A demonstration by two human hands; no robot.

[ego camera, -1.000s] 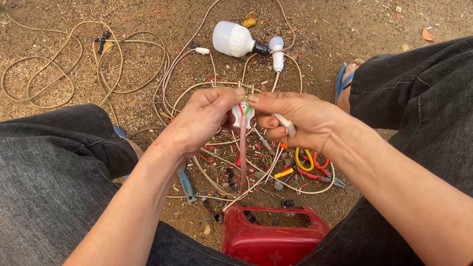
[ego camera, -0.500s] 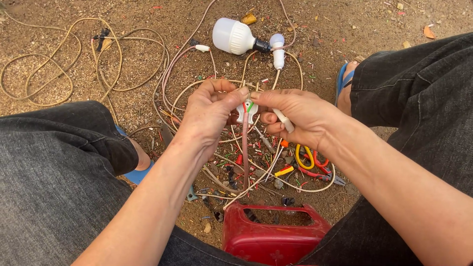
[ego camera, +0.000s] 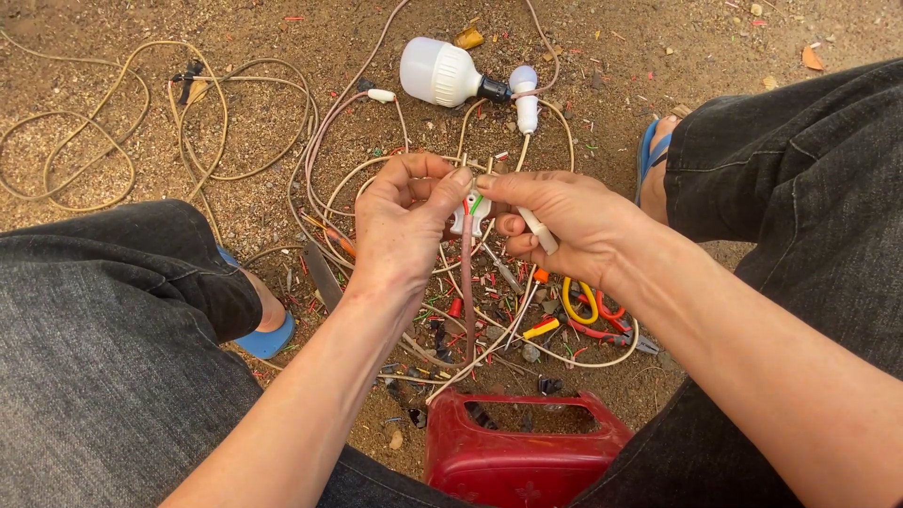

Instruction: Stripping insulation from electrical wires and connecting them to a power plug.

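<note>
Small white plastic plug (ego camera: 470, 214) pinched by left hand (ego camera: 404, 221) and right hand (ego camera: 574, 226) — pink cable's (ego camera: 466, 292) coloured cores seated, apparently unfinished — white-handled screwdriver (ego camera: 538, 230) gripped right.

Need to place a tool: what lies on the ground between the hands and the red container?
Head view: a pinkish cable hangs from the white plug, over scattered wire offcuts and yellow-handled pliers.

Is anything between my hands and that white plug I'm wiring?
Nothing visible. Both the left hand and right hand already pinch the white plug directly, with its pink cable hanging straight down between them.
</note>
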